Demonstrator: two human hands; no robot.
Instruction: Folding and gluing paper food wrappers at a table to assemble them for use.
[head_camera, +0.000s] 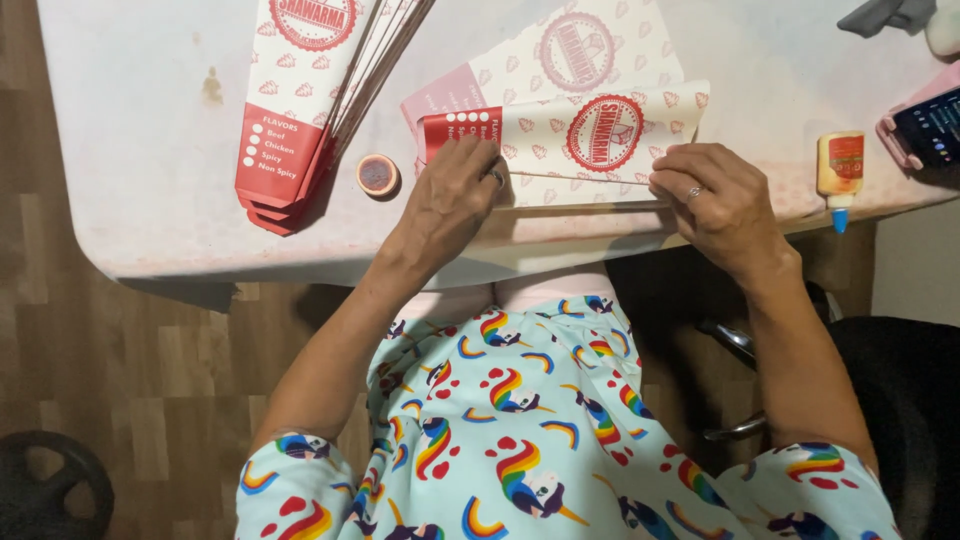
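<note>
A white and red printed paper wrapper (590, 135) lies on the pale table (150, 160), with its near flap folded up. My left hand (450, 195) presses down on the fold's left end, next to the red band. My right hand (715, 200) pinches the fold's right end with fingers curled on the paper edge. Both hands wear a ring. A second flat wrapper sheet (560, 50) lies under and behind the folded one.
A fanned stack of the same wrappers (300, 100) lies at the left. A small round lid (377, 174) sits beside it. A small glue bottle with a blue tip (839, 165) stands near the right edge, a phone in a pink case (925, 125) beyond it.
</note>
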